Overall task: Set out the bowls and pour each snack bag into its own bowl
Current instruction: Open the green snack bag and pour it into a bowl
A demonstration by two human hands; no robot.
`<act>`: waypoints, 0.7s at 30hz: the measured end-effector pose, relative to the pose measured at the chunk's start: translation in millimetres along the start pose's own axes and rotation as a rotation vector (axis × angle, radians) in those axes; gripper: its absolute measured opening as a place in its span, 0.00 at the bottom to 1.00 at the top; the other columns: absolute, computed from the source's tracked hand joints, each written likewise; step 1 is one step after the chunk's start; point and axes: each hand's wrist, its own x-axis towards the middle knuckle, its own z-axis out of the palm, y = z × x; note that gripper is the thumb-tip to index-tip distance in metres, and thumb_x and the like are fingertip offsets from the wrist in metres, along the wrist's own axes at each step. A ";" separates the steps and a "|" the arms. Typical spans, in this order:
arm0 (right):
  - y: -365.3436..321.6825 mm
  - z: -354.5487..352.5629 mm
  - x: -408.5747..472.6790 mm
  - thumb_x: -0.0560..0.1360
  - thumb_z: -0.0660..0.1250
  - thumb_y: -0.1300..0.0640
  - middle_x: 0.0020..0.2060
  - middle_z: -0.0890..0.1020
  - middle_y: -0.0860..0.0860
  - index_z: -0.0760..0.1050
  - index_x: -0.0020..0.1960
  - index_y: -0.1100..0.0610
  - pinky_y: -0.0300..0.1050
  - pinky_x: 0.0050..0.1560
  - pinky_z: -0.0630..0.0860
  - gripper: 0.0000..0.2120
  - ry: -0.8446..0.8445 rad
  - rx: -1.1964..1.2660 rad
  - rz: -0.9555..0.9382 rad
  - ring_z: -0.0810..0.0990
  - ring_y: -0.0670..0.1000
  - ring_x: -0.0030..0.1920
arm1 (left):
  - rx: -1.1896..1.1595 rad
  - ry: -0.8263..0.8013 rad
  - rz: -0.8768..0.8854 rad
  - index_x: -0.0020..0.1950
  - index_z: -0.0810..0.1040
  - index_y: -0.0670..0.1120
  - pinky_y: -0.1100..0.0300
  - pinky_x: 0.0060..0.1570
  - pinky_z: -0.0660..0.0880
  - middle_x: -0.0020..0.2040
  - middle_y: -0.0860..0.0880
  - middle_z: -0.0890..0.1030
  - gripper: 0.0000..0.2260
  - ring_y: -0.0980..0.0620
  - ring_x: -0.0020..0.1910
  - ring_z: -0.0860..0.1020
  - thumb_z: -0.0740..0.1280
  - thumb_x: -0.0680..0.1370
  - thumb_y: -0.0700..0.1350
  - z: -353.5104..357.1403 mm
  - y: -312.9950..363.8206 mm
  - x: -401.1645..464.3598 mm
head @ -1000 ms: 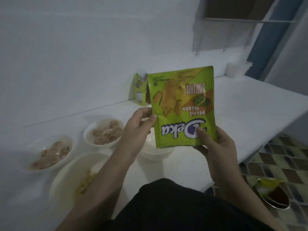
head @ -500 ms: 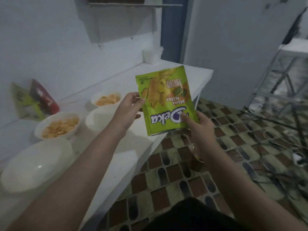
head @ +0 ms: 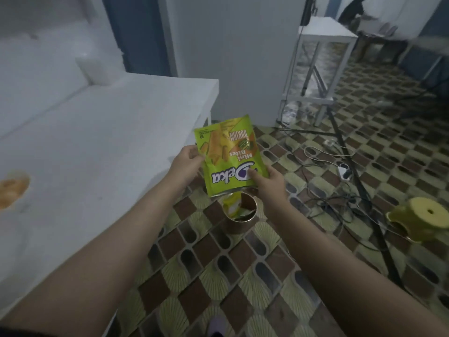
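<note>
Hands [head: 187,164] [head: 268,184] pinch green bag [head: 228,154] upside-down; bowl [head: 12,190] blurred, cut off.

I saw the snack bag [head: 230,155] was glossy printed foil-like film, creased and catching light along its lower edge. The table [head: 102,142] looked matt white and smooth. The floor [head: 218,276] was patterned tile with a dull sheen. The small can [head: 240,220] on it appeared metallic, its rim shiny. The yellow stool [head: 422,218] looked like smooth moulded plastic.
</note>
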 end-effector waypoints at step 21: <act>303.7 -69.2 296.4 0.75 0.63 0.64 0.46 0.83 0.60 0.79 0.55 0.60 0.53 0.39 0.85 0.10 0.217 -0.440 0.452 0.85 0.58 0.35 | 0.160 -0.051 -0.291 0.70 0.71 0.43 0.67 0.53 0.68 0.67 0.48 0.74 0.18 0.50 0.62 0.75 0.61 0.80 0.38 238.9 -283.4 217.3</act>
